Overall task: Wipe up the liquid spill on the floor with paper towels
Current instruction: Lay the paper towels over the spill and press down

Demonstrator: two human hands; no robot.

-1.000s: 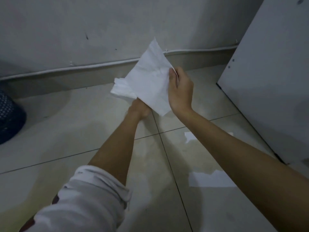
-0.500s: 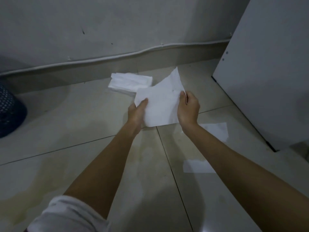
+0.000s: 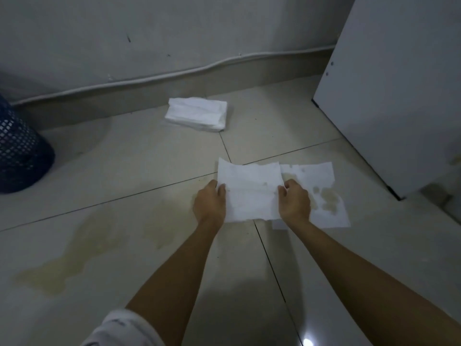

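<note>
The blue mesh basket (image 3: 17,151) is sliced off by the left edge. The white panel (image 3: 399,91) runs out at top and right. The right hand (image 3: 294,203) hides part of the stained sheet (image 3: 321,196); a third sheet's corner (image 3: 279,224) peeks out below, possibly. The sleeve (image 3: 122,328) is cut at the bottom.

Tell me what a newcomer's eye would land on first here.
Both hands, left hand and right hand, hold a white paper towel low over the tiles at centre. Beside it on the right lies a stained sheet; yellowish puddles spread lower left.
</note>
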